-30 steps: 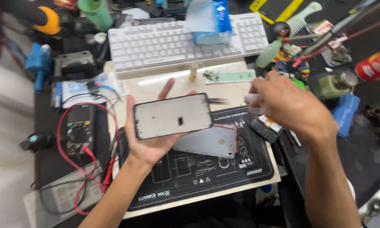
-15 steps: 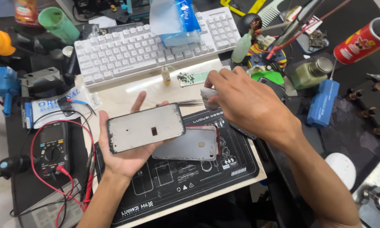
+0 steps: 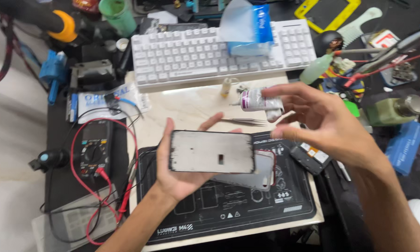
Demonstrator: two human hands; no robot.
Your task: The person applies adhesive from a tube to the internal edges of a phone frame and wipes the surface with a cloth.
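Note:
My left hand (image 3: pixel 182 172) holds a flat grey phone screen panel (image 3: pixel 212 151) level above the black work mat (image 3: pixel 219 214). Under the panel, a grey phone body with a red edge (image 3: pixel 261 170) lies on the mat. My right hand (image 3: pixel 326 123) is raised to the right of the panel and grips a small white glue tube (image 3: pixel 256 99) between thumb and fingers, its tip pointing left. Thin tweezers (image 3: pixel 245 121) lie on the pale board just beyond the panel.
A white keyboard (image 3: pixel 210 53) with a blue-and-clear bag (image 3: pixel 249 28) on it sits at the back. A multimeter (image 3: pixel 95 147) with red leads lies on the left. A small dark battery part (image 3: pixel 310 156), a blue box (image 3: pixel 406 147) and bottles crowd the right.
My right hand has lifted off the table with the white tube and now holds it up near the keyboard's front edge. The left hand keeps the screen panel in much the same place.

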